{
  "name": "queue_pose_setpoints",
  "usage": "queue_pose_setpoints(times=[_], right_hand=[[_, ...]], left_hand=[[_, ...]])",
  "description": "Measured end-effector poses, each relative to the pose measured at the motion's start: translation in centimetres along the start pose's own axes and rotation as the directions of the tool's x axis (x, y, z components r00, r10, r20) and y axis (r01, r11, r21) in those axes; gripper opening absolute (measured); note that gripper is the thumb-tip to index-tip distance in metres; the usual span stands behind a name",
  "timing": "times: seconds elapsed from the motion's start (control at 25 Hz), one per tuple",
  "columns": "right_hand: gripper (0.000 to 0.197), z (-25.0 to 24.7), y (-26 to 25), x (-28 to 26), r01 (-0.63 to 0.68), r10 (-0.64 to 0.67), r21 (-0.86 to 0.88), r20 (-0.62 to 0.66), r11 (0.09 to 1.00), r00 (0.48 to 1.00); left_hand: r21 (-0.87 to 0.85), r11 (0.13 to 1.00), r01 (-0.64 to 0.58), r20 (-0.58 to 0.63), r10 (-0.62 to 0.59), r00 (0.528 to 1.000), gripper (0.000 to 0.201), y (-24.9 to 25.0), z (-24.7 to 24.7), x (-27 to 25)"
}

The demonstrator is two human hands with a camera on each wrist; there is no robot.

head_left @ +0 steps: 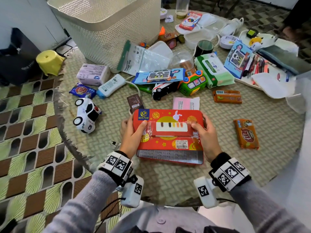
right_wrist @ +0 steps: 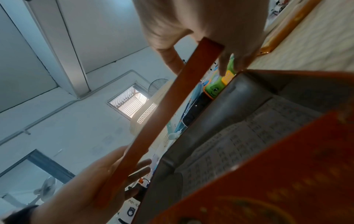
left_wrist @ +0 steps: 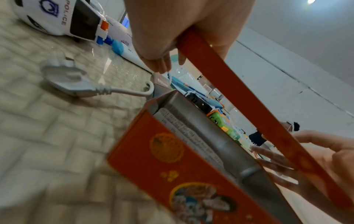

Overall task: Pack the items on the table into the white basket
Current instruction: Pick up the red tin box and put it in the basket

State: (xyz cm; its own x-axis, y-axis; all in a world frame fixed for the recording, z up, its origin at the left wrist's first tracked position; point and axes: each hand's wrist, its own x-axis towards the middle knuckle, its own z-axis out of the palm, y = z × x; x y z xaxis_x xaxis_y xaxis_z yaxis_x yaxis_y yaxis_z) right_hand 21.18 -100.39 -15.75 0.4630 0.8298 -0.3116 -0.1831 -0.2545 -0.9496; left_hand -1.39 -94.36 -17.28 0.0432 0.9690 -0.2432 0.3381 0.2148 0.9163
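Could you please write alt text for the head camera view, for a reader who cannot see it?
Both hands, left hand and right hand, hold a red tin lid above its open red tin on a round table. Toys, snacks and wipes lie scattered beyond, with the white basket at the far left.

The head camera looked steeply down from above at the round worktop point(head_left: 218, 165), with the basket point(head_left: 104, 31) in the upper left of its frame. Each wrist camera sat very close under its own hand and looked up along a red tin lid point(left_wrist: 239, 98) toward walls and ceiling. All three views shared that lid and the open red tin point(head_left: 170, 157) below it.
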Motion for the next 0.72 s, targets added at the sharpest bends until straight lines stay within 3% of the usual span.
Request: queue_pose_setpoints(times=[0.08,0.24,0.36,0.48,0.56,0.72], right_hand=[[0.051,-0.2,1.1,-0.5,-0.016,0.014,-0.068,-0.031,0.998,0.999],[0.045,-0.8,2.8,-2.0,-0.067,0.067,-0.017,-0.031,0.998,0.997],[0.044,-1.4,3.7,-2.5,-0.033,0.032,-0.027,-0.036,0.999,0.999],[0.048,-1.4,4.6,-2.4,0.009,-0.016,-0.116,-0.063,0.993,0.998],[0.051,-1.2,4.9,-2.3,0.057,-0.075,-0.2,-0.087,0.978,0.993],[0.052,-1.2,5.0,-1.2,0.052,-0.075,-0.221,-0.093,0.974,0.993]], left_hand=[[0.062,0.998,0.021,0.023,-0.023,0.999,0.072,-0.9,0.1,-0.5],[-0.159,0.984,0.078,0.13,-0.058,0.99,0.059,-2.7,0.8,-1.2],[-0.163,0.985,0.062,0.165,-0.035,0.986,0.052,-3.1,1.2,-1.9],[-0.074,0.997,-0.018,0.156,0.029,0.987,0.066,-3.7,1.4,-1.8],[-0.068,0.998,0.015,0.124,-0.007,0.992,0.071,-3.8,1.6,-1.1],[-0.081,0.995,0.051,0.038,-0.049,0.998,0.046,-3.3,2.1,0.0]])
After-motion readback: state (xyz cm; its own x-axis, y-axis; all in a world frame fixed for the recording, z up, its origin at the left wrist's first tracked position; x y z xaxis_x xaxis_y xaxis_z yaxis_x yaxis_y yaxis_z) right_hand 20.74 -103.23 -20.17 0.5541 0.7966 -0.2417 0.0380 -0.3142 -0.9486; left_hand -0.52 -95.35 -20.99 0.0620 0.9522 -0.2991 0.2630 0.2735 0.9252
